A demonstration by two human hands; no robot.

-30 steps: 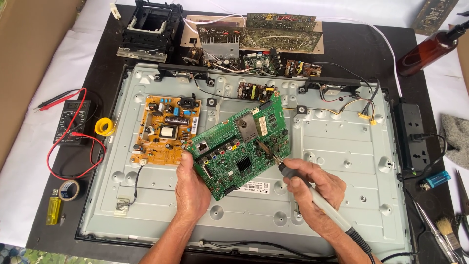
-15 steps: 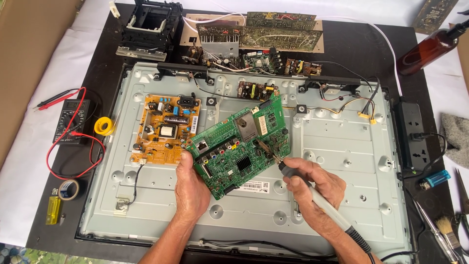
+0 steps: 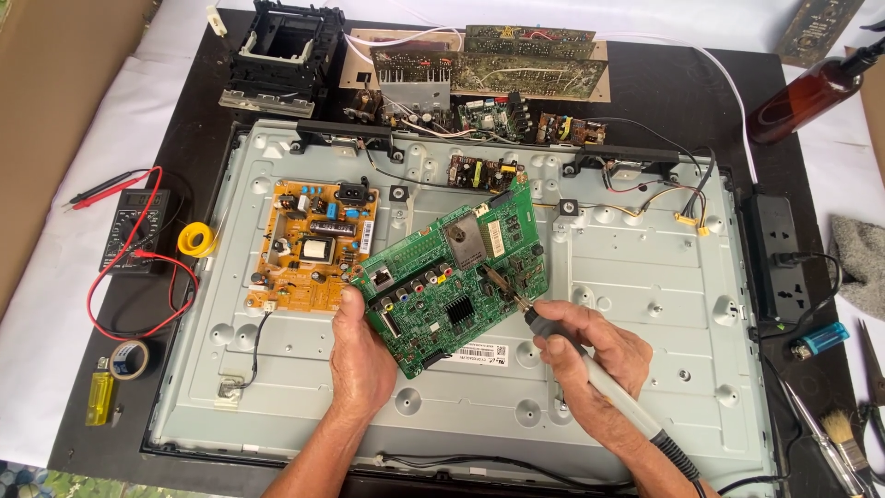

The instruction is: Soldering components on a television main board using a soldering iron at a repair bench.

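My left hand [image 3: 361, 355] grips the lower left edge of a green circuit board [image 3: 452, 277], holding it tilted above a grey metal TV back panel [image 3: 636, 277]. In my right hand [image 3: 595, 355] is a grey soldering iron [image 3: 590, 378], held like a pen. Its metal tip touches the green board near its middle right. The iron's black cord runs off toward the bottom right. An orange power board [image 3: 309, 244] is mounted on the panel, left of the green board.
A black multimeter [image 3: 134, 231] with red leads, a yellow solder spool [image 3: 195, 240], tape roll [image 3: 129, 358] and yellow lighter [image 3: 100, 398] lie left. More circuit boards [image 3: 516, 69] sit at the back. A power strip [image 3: 779, 254], brown bottle [image 3: 807, 92], blue lighter [image 3: 820, 339] and brush [image 3: 843, 433] are right.
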